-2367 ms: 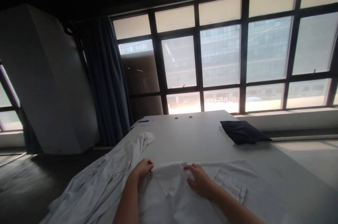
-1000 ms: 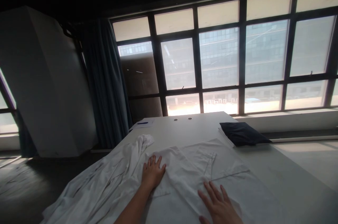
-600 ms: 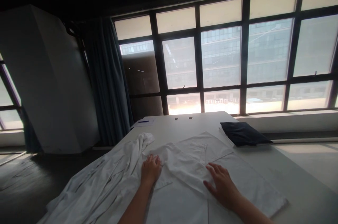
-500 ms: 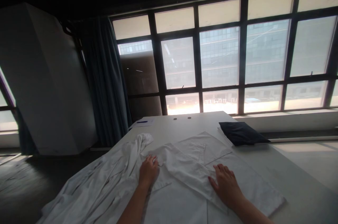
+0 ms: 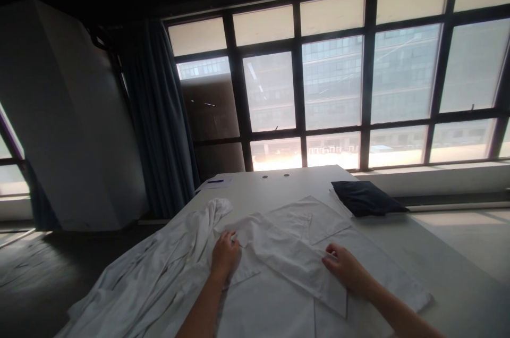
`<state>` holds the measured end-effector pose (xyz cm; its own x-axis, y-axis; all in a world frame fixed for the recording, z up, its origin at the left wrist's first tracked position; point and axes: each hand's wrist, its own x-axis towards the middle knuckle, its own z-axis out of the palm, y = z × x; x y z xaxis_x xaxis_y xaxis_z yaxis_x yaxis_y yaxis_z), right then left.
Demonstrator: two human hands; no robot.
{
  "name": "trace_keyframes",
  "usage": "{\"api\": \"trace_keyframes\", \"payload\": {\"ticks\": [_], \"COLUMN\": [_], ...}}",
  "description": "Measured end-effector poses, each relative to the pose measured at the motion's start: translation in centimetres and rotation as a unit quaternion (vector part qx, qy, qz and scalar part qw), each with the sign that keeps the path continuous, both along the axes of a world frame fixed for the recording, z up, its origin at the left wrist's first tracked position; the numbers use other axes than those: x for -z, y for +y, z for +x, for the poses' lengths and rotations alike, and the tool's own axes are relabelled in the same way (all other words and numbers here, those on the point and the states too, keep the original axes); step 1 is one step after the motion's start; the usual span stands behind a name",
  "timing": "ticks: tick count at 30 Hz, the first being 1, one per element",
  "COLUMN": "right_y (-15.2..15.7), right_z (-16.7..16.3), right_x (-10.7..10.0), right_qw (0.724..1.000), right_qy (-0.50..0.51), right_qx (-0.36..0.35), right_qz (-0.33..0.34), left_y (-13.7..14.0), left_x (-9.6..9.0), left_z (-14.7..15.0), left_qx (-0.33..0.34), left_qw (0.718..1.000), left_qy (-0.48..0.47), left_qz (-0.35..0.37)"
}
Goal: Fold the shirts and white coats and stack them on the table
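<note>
A long white cloth garment [image 5: 279,295] lies spread over the near part of the white table, partly smooth and partly folded over. Whether it is a coat or a shirt I cannot tell. On its left side the fingers of my left hand [image 5: 225,253] are curled down and pinch a fold of the fabric. Farther right, my right hand [image 5: 346,269] has thumb and fingers pressed together on the edge of a folded strip, perhaps a sleeve, that runs diagonally between my hands. Crumpled white cloth [image 5: 167,258] is heaped to the left of my left hand and hangs toward the table's left edge.
A dark folded cloth [image 5: 368,199] lies atop something white on the right of the table [image 5: 295,186]. At the far left corner, a blue pen [image 5: 215,181] rests on paper [image 5: 223,185]. Blue curtains [image 5: 159,115] and large windows stand behind.
My right hand has gone from fingers spread flat on the garment to a pinch on the strip's edge, lifting it slightly. My left hand stays nearly in place.
</note>
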<state>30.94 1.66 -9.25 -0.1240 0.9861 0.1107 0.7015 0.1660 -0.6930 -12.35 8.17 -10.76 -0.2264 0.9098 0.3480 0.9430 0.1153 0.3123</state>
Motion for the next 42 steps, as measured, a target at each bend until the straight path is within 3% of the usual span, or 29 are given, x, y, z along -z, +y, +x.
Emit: {"api": "trace_keyframes", "payload": {"ticks": [5,9,12,14,19,23,29,31,33,35,36,39,42], "right_y": [-0.5,-1.0,-1.1,-1.0,-0.3,0.2,0.3,0.3,0.2,0.0,0.0,-0.3,-1.1], "right_z": [1.1,2.1,4.0,5.6,7.2,6.4,7.6,7.3,6.3,4.9,4.2,2.8,2.5], "right_x": [-0.6,-3.9,-6.6,-7.2,-4.5,-2.4,-3.3,-3.3,-2.6,-1.1,-0.2,2.2,3.0], "right_qw": [0.995,0.972,0.953,0.946,0.929,0.944,0.939,0.961,0.990,0.990,0.985,0.973,0.965], "right_qy": [0.035,0.134,0.198,0.209,0.127,0.048,0.041,-0.017,-0.078,-0.117,-0.134,-0.184,-0.221], "right_qx": [-0.025,-0.069,-0.099,-0.105,-0.122,-0.092,-0.123,-0.105,-0.070,-0.042,-0.039,-0.065,-0.082], "right_qz": [-0.087,-0.183,-0.206,-0.225,-0.326,-0.315,-0.319,-0.255,-0.095,0.062,0.105,0.125,0.115], "left_y": [-0.1,0.0,0.1,0.1,-0.1,-0.2,-0.6,-0.8,-1.1,-1.4,-1.5,-1.8,-2.4], "left_x": [0.5,0.6,0.7,0.8,1.2,1.1,0.5,0.6,0.6,0.7,0.6,0.3,-0.4], "left_z": [0.3,0.2,0.1,0.1,0.2,0.0,-0.5,-0.2,0.2,0.6,0.8,1.1,1.3], "left_qx": [0.001,-0.009,-0.023,-0.031,-0.034,-0.033,-0.053,-0.052,-0.046,-0.042,-0.039,-0.031,-0.017], "left_qw": [1.000,0.999,0.998,0.997,0.995,0.995,0.991,0.989,0.987,0.985,0.984,0.982,0.978], "left_qy": [0.021,0.034,0.048,0.059,0.079,0.092,0.122,0.136,0.149,0.159,0.163,0.173,0.184], "left_qz": [0.002,0.018,0.035,0.045,0.044,0.027,-0.005,-0.020,-0.035,-0.048,-0.054,-0.066,-0.093]}}
